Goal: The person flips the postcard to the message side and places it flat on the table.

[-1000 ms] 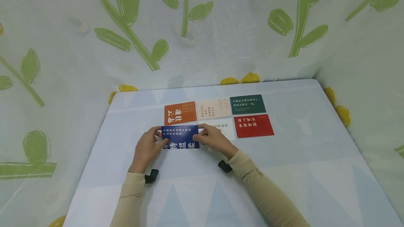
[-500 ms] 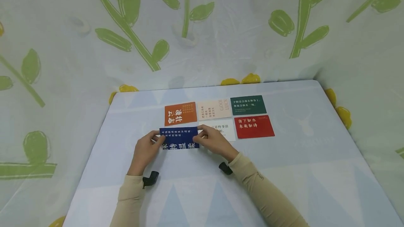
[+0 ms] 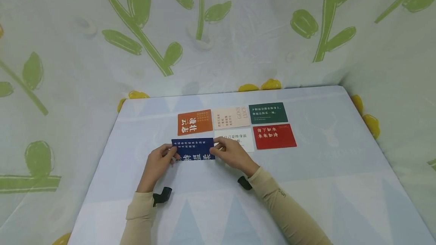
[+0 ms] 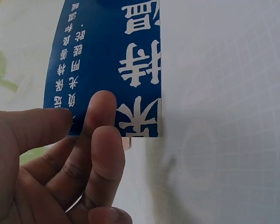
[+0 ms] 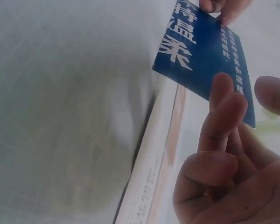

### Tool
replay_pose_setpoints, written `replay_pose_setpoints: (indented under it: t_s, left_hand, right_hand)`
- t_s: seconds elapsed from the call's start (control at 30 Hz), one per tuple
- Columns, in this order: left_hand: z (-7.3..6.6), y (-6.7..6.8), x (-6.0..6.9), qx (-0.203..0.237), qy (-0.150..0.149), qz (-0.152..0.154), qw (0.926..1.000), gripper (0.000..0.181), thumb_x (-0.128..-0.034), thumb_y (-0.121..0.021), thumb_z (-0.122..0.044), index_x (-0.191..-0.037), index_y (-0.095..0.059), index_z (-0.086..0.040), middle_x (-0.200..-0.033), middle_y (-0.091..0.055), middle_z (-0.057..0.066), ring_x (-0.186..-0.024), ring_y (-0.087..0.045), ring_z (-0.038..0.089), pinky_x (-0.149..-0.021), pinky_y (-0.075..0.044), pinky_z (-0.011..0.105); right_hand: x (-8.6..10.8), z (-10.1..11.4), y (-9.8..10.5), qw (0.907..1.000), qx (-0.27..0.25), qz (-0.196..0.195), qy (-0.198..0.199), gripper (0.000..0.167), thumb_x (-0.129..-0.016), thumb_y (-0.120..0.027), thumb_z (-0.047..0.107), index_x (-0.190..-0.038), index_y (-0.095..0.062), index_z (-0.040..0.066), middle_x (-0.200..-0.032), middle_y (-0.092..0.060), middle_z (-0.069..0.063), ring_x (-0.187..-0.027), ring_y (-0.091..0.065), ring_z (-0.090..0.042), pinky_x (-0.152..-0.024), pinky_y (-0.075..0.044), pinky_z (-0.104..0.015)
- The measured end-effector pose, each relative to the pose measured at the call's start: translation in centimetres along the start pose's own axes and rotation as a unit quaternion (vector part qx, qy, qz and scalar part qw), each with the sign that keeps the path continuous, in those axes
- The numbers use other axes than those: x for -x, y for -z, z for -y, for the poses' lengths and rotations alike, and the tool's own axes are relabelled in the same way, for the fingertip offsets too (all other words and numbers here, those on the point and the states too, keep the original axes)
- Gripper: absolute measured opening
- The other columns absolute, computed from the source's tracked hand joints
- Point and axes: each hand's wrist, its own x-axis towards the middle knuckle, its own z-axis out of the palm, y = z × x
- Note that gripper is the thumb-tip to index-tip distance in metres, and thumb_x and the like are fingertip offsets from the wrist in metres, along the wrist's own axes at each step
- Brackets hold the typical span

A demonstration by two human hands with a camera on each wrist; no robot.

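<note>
A dark blue card (image 3: 194,148) with white Chinese characters is held above the table, level with its long side across. At its left end my left hand (image 3: 157,165) pinches it; in the left wrist view the thumb (image 4: 46,125) and fingertips (image 4: 102,107) meet at the card's end. My right hand (image 3: 235,156) holds the opposite end, thumb on the front face. Directly behind it lies a white card (image 3: 243,141), partly hidden by the right hand. An orange card (image 3: 195,122) lies flat behind the blue one.
Beyond the hands, a cream "GOOD LUCK" card (image 3: 231,118) lies beside a green card (image 3: 268,113), with a red card (image 3: 274,136) in front of the green. The pale blue-and-white table (image 3: 306,196) backs onto a leaf-patterned curtain (image 3: 245,48). Dark wrist cameras (image 3: 162,196) sit below the hands.
My left thumb has shifted toward the card's left edge, and that hand has moved slightly down. The right hand has edged slightly right. The other cards lie as before.
</note>
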Motion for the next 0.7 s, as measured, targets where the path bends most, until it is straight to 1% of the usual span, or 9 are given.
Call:
replay_pose_setpoints:
  t_s: [0.1,0.23,0.33,0.43,0.53,0.63,0.7]
  left_hand:
    - [0.1,0.1,0.0,0.000,-0.004,-0.003,1.0000,0.033,-0.1059,-0.054,-0.033,-0.122,-0.067,-0.007,-0.087,-0.074,0.003,-0.073,-0.063,0.021,-0.073,-0.045,0.036]
    - [0.1,0.2,0.1,0.002,-0.012,-0.007,0.9999,0.032,-0.1062,-0.054,-0.032,-0.120,-0.068,-0.007,-0.088,-0.074,0.003,-0.074,-0.063,0.021,-0.073,-0.045,0.036]
    - [0.0,0.4,0.3,0.005,-0.017,-0.011,0.9998,0.031,-0.1058,-0.055,-0.032,-0.119,-0.069,-0.007,-0.090,-0.074,0.004,-0.075,-0.064,0.021,-0.073,-0.045,0.036]
    - [0.0,0.5,0.5,0.005,-0.022,-0.017,0.9996,0.031,-0.1054,-0.055,-0.033,-0.117,-0.070,-0.009,-0.094,-0.075,0.004,-0.079,-0.064,0.021,-0.073,-0.046,0.035]
    - [0.1,0.7,0.7,0.002,-0.026,-0.022,0.9994,0.033,-0.1052,-0.055,-0.035,-0.116,-0.071,-0.009,-0.099,-0.075,0.005,-0.086,-0.064,0.021,-0.075,-0.047,0.033]
    - [0.1,0.7,0.9,0.002,-0.016,-0.020,0.9997,0.040,-0.1043,-0.055,-0.041,-0.120,-0.070,-0.008,-0.102,-0.074,0.007,-0.092,-0.065,0.022,-0.078,-0.047,0.034]
    - [0.2,0.8,1.0,0.000,-0.003,-0.015,0.9999,0.047,-0.1027,-0.055,-0.048,-0.125,-0.068,-0.008,-0.103,-0.072,0.008,-0.094,-0.064,0.023,-0.078,-0.046,0.034]
  right_hand:
    - [0.2,0.2,0.1,1.0000,0.002,-0.003,0.002,0.043,-0.097,-0.069,0.034,-0.133,-0.064,0.010,-0.102,-0.071,0.002,-0.088,-0.063,-0.017,-0.072,-0.053,-0.033]
    - [0.2,0.2,0.1,0.9999,0.006,-0.006,0.014,0.041,-0.097,-0.068,0.034,-0.131,-0.066,0.010,-0.102,-0.072,0.001,-0.088,-0.063,-0.017,-0.073,-0.053,-0.033]
    - [0.1,0.1,0.2,0.9997,0.007,-0.007,0.020,0.040,-0.098,-0.068,0.035,-0.130,-0.067,0.012,-0.103,-0.073,0.001,-0.089,-0.064,-0.017,-0.074,-0.053,-0.033]
    - [0.1,0.1,0.4,0.9997,0.013,-0.009,0.020,0.040,-0.097,-0.067,0.042,-0.128,-0.069,0.016,-0.106,-0.072,0.002,-0.091,-0.064,-0.016,-0.075,-0.053,-0.034]
    - [0.0,0.0,0.5,0.9998,0.015,-0.007,0.012,0.045,-0.095,-0.064,0.055,-0.124,-0.071,0.022,-0.105,-0.071,0.005,-0.091,-0.062,-0.016,-0.075,-0.052,-0.034]
    - [0.0,0.0,0.5,0.9999,0.012,-0.003,0.007,0.051,-0.093,-0.060,0.065,-0.121,-0.073,0.024,-0.100,-0.070,0.005,-0.090,-0.062,-0.017,-0.074,-0.052,-0.035]
    - [0.0,0.1,0.4,0.9999,0.014,-0.001,0.005,0.054,-0.092,-0.058,0.069,-0.119,-0.074,0.025,-0.098,-0.070,0.005,-0.089,-0.062,-0.017,-0.074,-0.052,-0.036]
